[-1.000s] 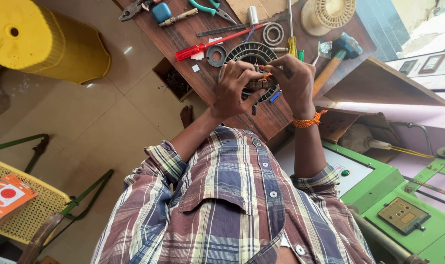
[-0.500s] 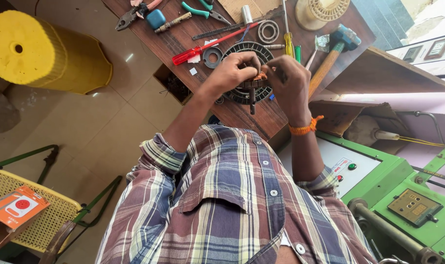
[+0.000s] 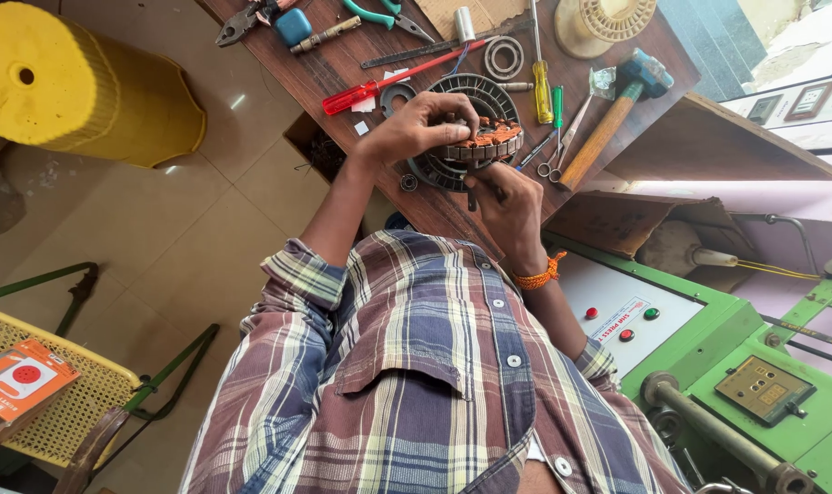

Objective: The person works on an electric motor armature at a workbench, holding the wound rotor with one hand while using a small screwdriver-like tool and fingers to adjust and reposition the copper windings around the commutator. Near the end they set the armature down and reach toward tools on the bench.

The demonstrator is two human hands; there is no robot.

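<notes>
The copper-wound stator ring point(image 3: 483, 144) is lying flat on the wooden bench point(image 3: 343, 69), the left hand point(image 3: 416, 128) gripping its near-left rim while the right hand point(image 3: 505, 199), fingers closed on a dark tool, is working just below it

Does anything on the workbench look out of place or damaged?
Nothing looks damaged. The wooden bench is crowded with loose tools: a red screwdriver, a hammer, pliers. The left hand and right hand hold the round copper-wound motor part tilted above the bench.
</notes>
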